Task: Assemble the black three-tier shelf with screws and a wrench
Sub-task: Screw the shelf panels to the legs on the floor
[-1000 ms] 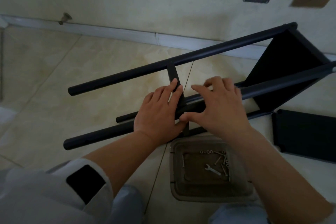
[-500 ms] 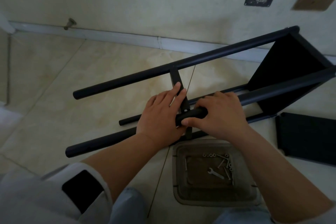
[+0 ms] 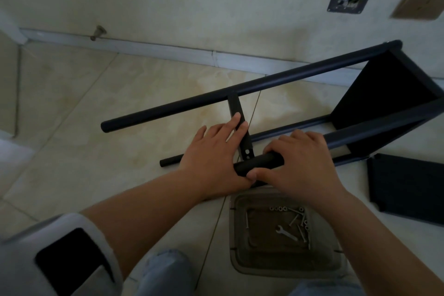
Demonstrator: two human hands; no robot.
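The black shelf frame (image 3: 240,90) lies on its side on the tiled floor, with one shelf panel (image 3: 386,101) fixed at its right end. A flat cross bracket (image 3: 234,107) runs down from the far tube, and its holed end (image 3: 247,152) shows just above the near tube (image 3: 260,163). My right hand (image 3: 302,163) grips that near tube, fingers over it and thumb under. My left hand (image 3: 213,154) rests with straight fingers along the bracket and hides the tube's left part. A small wrench (image 3: 286,234) and several screws (image 3: 300,221) lie in a tray.
The shallow tray (image 3: 236,228) sits on the floor right below my hands. A loose black shelf panel (image 3: 408,187) lies at the right. Another frame tube (image 3: 170,162) lies on the floor behind my left hand. The wall and skirting (image 3: 168,48) run close behind the frame.
My right hand went from spread fingers to a closed grip round the near tube. The bracket's holed end now shows above the tube. My left hand stayed on the bracket.
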